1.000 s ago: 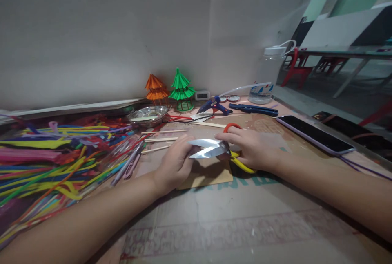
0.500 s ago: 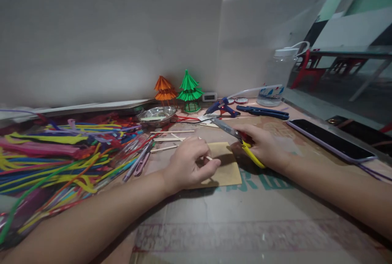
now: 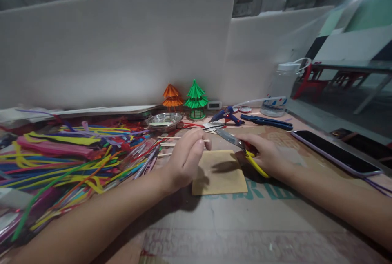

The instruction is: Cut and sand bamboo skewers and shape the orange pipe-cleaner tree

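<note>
My left hand [image 3: 185,159] is closed in a pinch on a thin pale wooden stick [image 3: 206,141], whose short end pokes out past the fingertips. Yellow-handled scissors [image 3: 255,165] are gripped in my right hand [image 3: 266,153], their blades pointing away to the upper left, a little apart from the stick. Below and between both hands lies a flat tan square sheet [image 3: 223,178]. Several more thin sticks [image 3: 165,155] rest on the table just behind my left hand, which partly hides them.
Colourful pipe cleaners [image 3: 76,162] cover the left side. At the back stand an orange paper tree [image 3: 172,95], a green one [image 3: 196,98], a metal bowl [image 3: 165,121] and a blue glue gun [image 3: 225,115]. Rightward are a navy tool [image 3: 266,121], a phone [image 3: 335,153] and a clear bottle [image 3: 275,88].
My left hand has lifted and turned off the tan sheet, with the stick now pointing right towards the scissors. The camera view has tilted up slightly. My right hand still holds the scissors.
</note>
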Motion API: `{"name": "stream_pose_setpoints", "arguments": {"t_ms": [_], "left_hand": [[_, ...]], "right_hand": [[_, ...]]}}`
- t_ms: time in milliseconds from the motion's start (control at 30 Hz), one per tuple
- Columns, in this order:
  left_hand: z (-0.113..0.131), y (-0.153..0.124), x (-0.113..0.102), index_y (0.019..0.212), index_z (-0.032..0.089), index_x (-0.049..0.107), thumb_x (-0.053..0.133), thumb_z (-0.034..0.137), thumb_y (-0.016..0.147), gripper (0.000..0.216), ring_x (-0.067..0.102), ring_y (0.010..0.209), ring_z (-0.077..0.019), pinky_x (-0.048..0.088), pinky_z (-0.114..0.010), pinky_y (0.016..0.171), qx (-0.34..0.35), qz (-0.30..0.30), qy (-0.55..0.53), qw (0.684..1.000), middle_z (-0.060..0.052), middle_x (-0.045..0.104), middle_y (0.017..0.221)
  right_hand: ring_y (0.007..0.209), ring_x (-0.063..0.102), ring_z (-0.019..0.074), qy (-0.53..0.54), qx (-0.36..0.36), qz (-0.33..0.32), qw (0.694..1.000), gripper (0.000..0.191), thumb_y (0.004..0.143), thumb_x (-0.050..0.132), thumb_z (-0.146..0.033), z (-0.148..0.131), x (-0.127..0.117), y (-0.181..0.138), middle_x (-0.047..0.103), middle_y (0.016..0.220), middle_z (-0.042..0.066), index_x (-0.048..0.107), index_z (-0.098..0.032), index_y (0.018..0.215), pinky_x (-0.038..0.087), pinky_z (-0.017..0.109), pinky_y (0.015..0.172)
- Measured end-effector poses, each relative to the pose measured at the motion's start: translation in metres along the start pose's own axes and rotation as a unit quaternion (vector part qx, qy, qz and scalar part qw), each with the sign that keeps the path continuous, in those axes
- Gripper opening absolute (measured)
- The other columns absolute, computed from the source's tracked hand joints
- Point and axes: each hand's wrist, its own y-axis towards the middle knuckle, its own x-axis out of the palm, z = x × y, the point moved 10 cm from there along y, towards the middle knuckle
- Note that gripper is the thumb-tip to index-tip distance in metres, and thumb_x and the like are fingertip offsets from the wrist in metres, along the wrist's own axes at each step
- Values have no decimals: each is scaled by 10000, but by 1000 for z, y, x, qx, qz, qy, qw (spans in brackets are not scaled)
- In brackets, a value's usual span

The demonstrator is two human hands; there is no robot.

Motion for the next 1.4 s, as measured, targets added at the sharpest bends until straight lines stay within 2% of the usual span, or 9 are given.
{"name": "stream_pose_setpoints", "arguments": {"t_ms": [133, 333, 500, 633, 800, 900, 1033, 1233, 1400], "left_hand": [[-9, -1, -3, 789, 213, 489, 298, 317, 1021, 318, 507, 777, -194, 424, -342, 763, -41, 26, -56, 997, -34, 530, 793], [-14, 0, -8, 771, 212, 505, 316, 363, 1041, 362, 507, 779, -190, 433, -328, 771, -62, 46, -69, 995, -32, 546, 792], [-14, -1, 0, 929, 202, 597, 383, 377, 1047, 301, 557, 838, -181, 443, -298, 760, -83, 18, -45, 995, -29, 596, 867], [-15, -1, 4, 1026, 209, 634, 425, 357, 1041, 256, 601, 856, -180, 459, -288, 738, -79, 8, -31, 996, -30, 646, 914], [-16, -4, 9, 1045, 216, 654, 457, 328, 1033, 227, 651, 935, -188, 501, -302, 803, -58, 5, -31, 998, -42, 708, 1003], [-12, -9, 21, 1034, 205, 663, 479, 275, 1015, 198, 672, 943, -198, 524, -318, 829, -26, -20, -17, 999, -55, 732, 1012], [-13, -19, 33, 1129, 204, 644, 482, 167, 971, 229, 672, 998, -210, 531, -353, 890, -14, -45, -2, 999, -66, 734, 1100], [-8, -20, 30, 1020, 213, 662, 512, 167, 969, 165, 676, 970, -193, 533, -341, 865, 23, -26, 14, 999, -51, 734, 1038], [-8, -19, 30, 994, 205, 666, 515, 146, 950, 168, 680, 960, -205, 538, -355, 855, 18, -26, 30, 999, -64, 737, 1026]], "right_hand": [[725, 658, 199, 5, 1, -14, 1000, 388, 882, 655, -402, -1, 2, 0, 733, 926, 78, 675, -187, 1204, 516, 302, 633], [626, 592, 173, 0, -7, -18, 1000, 380, 879, 652, -422, -7, -1, 3, 699, 809, 47, 692, -189, 1178, 462, 273, 551], [635, 585, 168, 11, -4, -2, 1000, 389, 883, 654, -426, -1, -2, 0, 674, 808, 36, 669, -198, 1199, 460, 277, 568], [668, 574, 165, 39, -13, 18, 999, 384, 878, 669, -389, 1, -5, -3, 654, 857, 29, 629, -226, 1223, 473, 286, 598], [699, 537, 153, 97, -72, 42, 992, 414, 882, 678, -351, -22, -17, -2, 607, 896, 21, 574, -250, 1270, 473, 276, 617], [719, 541, 159, 98, -95, 13, 990, 423, 881, 692, -374, -35, -13, -2, 608, 904, 28, 579, -250, 1269, 463, 275, 616], [788, 576, 184, 51, -124, -19, 991, 438, 885, 689, -400, -44, -5, -6, 614, 955, 60, 581, -233, 1275, 473, 299, 659], [804, 592, 197, 54, -123, -22, 991, 427, 895, 674, -428, -44, -5, -5, 630, 968, 78, 591, -225, 1262, 479, 305, 668], [816, 608, 202, 49, -114, -37, 992, 424, 899, 660, -448, -45, -2, -4, 650, 981, 80, 605, -229, 1259, 484, 315, 697]]}}
